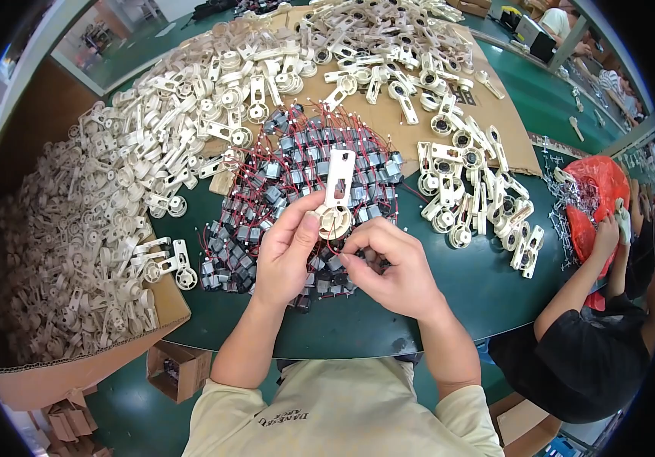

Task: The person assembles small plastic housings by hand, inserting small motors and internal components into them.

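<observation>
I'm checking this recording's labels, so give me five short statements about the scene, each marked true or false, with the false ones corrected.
1. The left hand holds a cream plastic part. True.
2. The right hand is well away from that part. False: the right hand is close by the part's round end.
3. Grey components with red wires are heaped on the green table. True.
4. The large cardboard box stands on the person's right. False: the cardboard box is on the left.
5. A red bag lies off to the right. True.

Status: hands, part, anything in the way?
Left hand holds cream plastic part. Right hand at red wire, grip unclear. Grey wired components beneath; nothing visibly blocking.
</observation>
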### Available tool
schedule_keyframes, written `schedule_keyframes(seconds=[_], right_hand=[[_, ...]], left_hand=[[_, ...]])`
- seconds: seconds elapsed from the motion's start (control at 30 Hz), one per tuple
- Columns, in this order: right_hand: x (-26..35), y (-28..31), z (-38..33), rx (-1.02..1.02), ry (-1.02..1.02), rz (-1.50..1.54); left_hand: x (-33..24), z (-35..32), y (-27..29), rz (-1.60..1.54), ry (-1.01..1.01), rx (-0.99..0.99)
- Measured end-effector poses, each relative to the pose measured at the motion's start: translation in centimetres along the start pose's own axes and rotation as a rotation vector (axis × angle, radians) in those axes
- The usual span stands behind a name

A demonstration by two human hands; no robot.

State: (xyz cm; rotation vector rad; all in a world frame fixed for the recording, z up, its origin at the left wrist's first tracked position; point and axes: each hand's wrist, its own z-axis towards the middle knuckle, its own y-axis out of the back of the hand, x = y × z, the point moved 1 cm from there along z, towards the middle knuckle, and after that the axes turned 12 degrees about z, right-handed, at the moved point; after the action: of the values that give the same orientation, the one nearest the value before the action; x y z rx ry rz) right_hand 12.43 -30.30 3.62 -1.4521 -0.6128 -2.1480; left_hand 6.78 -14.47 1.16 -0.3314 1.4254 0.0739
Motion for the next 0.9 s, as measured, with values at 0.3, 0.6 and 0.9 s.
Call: schedule_keyframes(seconds=[0.3,0.6,0.9], right_hand=[[-0.5,0.4,0.0,0.015,-0.125,0.046],[-1.5,0.2,0.1,-0.243,-0.167,0.265],[-1.4,1.0,-0.2,-0.097,-0.273,0.167]], left_hand=[[-0.2,-0.2,-0.1,0.063,-0.057,0.023],[-0.9,-0.1,-1.1,0.075,-0.071,0.066],[0.1,-0.3,-0.8,0.119,-0.059,0.074]])
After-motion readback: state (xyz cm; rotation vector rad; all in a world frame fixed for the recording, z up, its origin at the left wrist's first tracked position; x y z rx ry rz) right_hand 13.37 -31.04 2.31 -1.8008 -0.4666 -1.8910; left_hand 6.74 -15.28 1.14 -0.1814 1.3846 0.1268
